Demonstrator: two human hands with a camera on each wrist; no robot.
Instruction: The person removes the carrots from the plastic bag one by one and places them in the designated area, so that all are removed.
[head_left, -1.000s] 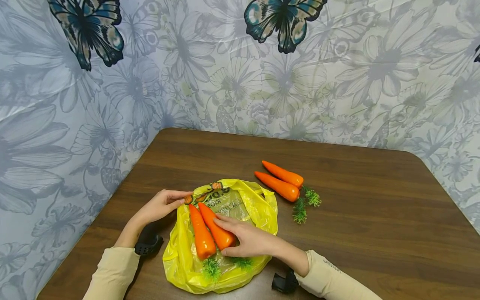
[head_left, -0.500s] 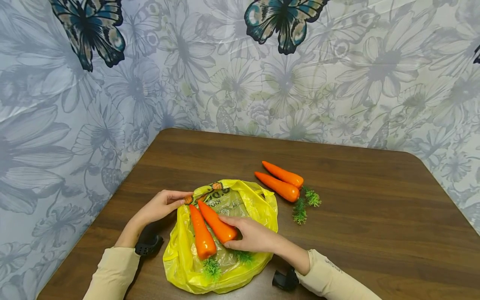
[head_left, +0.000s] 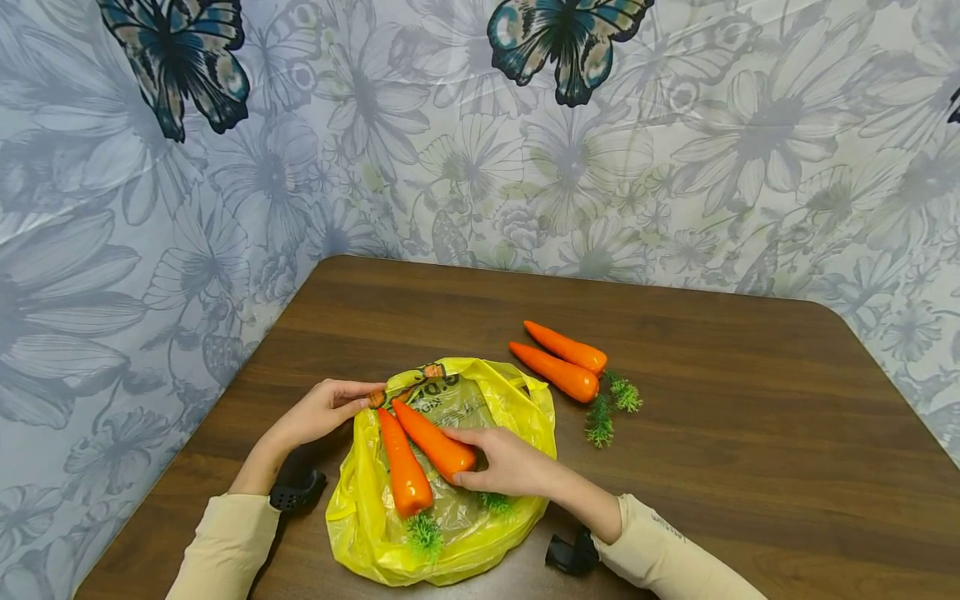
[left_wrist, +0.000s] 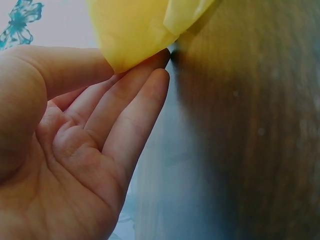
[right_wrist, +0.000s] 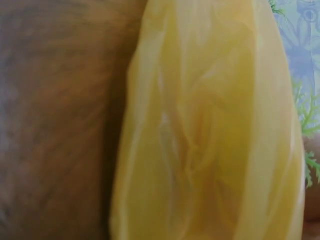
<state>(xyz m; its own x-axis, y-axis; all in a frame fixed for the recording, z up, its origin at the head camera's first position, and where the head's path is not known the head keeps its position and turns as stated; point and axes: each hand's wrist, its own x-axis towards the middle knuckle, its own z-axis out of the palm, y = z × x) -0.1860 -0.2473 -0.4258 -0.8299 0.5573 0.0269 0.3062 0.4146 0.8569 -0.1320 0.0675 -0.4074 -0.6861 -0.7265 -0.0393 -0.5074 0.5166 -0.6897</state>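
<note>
A yellow plastic bag [head_left: 347, 521] lies with its mouth spread wide on the table. My left hand [head_left: 318, 414] pinches its far left rim between thumb and fingers; the left wrist view shows the yellow film [left_wrist: 135, 35] caught there. Inside the bag's opening are two orange carrots with green tops. One carrot [head_left: 405, 477] lies on the left by itself. The other carrot [head_left: 429, 435] is gripped near its thick end by my right hand [head_left: 506, 463]. In the right wrist view the bag's side [right_wrist: 210, 120] hides most of that hand.
Two more carrots, a front one [head_left: 555, 373] and a back one [head_left: 566, 346], lie on the brown table [head_left: 712, 433] just beyond the bag's right side. A black strap device sits at each wrist, the right one [head_left: 572, 554] close to the tabletop. A patterned wall covering [head_left: 637, 167] stands behind the table.
My right hand has shifted slightly away from me and to the right, lifting the thick end of its carrot along. The left hand stays in place on the bag's rim.
</note>
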